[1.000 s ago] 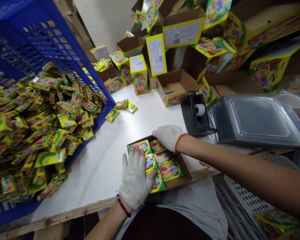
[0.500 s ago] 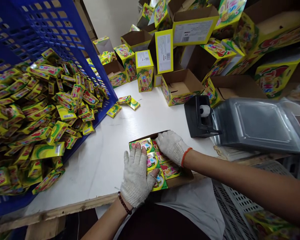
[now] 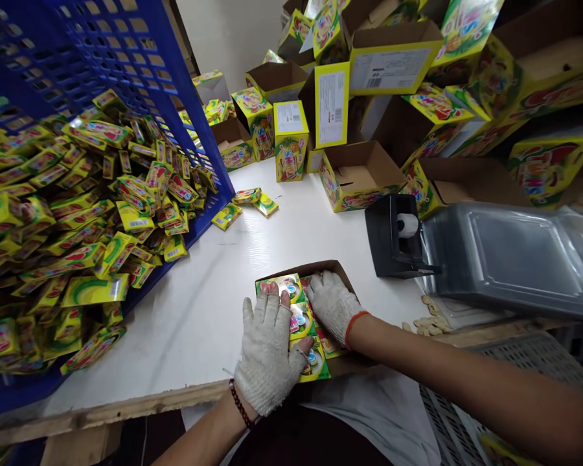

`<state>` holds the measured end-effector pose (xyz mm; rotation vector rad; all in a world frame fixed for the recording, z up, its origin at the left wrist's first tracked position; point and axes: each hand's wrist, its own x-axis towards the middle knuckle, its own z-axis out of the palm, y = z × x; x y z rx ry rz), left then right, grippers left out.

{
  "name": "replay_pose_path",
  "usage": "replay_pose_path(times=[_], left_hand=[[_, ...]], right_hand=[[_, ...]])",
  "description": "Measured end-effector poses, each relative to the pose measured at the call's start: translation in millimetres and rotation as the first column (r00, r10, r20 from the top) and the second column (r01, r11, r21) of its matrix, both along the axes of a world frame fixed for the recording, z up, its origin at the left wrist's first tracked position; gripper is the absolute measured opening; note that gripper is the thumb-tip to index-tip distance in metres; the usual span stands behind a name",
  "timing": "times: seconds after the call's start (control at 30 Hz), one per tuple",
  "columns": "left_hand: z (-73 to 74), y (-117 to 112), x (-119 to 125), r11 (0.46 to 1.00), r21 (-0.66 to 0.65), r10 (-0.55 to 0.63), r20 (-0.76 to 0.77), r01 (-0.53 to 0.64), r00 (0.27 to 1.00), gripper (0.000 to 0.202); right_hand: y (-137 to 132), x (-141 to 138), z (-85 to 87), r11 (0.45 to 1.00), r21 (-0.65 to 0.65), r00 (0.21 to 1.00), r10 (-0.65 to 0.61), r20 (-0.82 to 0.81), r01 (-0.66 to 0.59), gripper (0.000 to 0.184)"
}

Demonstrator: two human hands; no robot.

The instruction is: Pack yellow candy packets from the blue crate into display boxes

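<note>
A low cardboard carton (image 3: 344,367) with brown inner walls lies in front of me at the table's near edge. Small yellow-green candy packs (image 3: 301,321) fill its left part in a row, with redder packs partly hidden beside them. My left hand (image 3: 271,346), in a white knit glove with bare fingertips, lies over the carton's left side, fingers stretched onto the packs. Inside the carton, my right hand (image 3: 331,304), gloved with an orange cuff, presses on the packs, its fingers pointing away from me and partly hidden.
At left a blue plastic basket (image 3: 208,188) holds a heap of similar packs. Several loose packs (image 3: 247,196) lie near its edge. Open printed cartons (image 3: 364,175) pile up at the back. A black tape dispenser (image 3: 383,239), a grey plastic tub (image 3: 515,252) and peanuts (image 3: 432,320) are at right.
My right hand has shifted down and further into the carton, covering more of the redder packs. My left hand stays on the packs. The whole view has shifted slightly.
</note>
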<state>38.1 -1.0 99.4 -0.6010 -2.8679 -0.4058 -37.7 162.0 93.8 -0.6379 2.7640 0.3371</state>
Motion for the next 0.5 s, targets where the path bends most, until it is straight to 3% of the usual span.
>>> replay_pose_path(times=[0.07, 0.13, 0.23, 0.3, 0.33, 0.4, 0.5], left_hand=[[3.1, -6.3, -4.6, 0.998, 0.058, -0.017, 0.021, 0.016, 1.000, 0.060], [4.5, -16.2, -25.8, 0.988, 0.151, 0.026, -0.008, -0.024, 1.000, 0.052], [3.7, -38.9, -95.3, 0.960, 0.192, 0.215, -0.048, -0.203, 0.975, 0.046], [2.5, -56.6, -155.4, 0.931, 0.054, 0.358, 0.052, -0.360, 0.932, 0.045], [1.4, -64.7, -184.2, 0.896, -0.044, 0.443, 0.112, -0.441, 0.889, 0.045], [-3.1, -76.6, -230.6, 0.859, -0.085, 0.512, 0.131, -0.505, 0.849, 0.050], [-18.2, -82.2, -259.5, 0.873, -0.098, 0.487, 0.136, -0.477, 0.863, 0.043]], right_hand=[[0.5, -0.2, -3.5, 1.000, 0.000, 0.999, -0.022, 0.035, 0.022, 0.048], [1.0, -0.9, -6.7, 1.000, 0.020, 0.996, -0.021, 0.088, 0.019, 0.051], [-0.1, -1.3, -12.9, 0.999, 0.045, 0.994, -0.017, 0.107, 0.012, 0.054], [0.3, -1.2, -15.3, 0.999, 0.029, 0.994, -0.047, 0.100, 0.044, 0.056], [2.0, -1.7, -14.4, 0.998, 0.000, 0.992, -0.062, 0.111, 0.063, 0.056], [9.5, -5.3, -5.9, 0.989, -0.114, 0.978, -0.067, 0.197, 0.090, 0.056], [25.7, -22.6, 24.4, 0.904, -0.387, 0.911, -0.004, 0.411, 0.179, 0.049]])
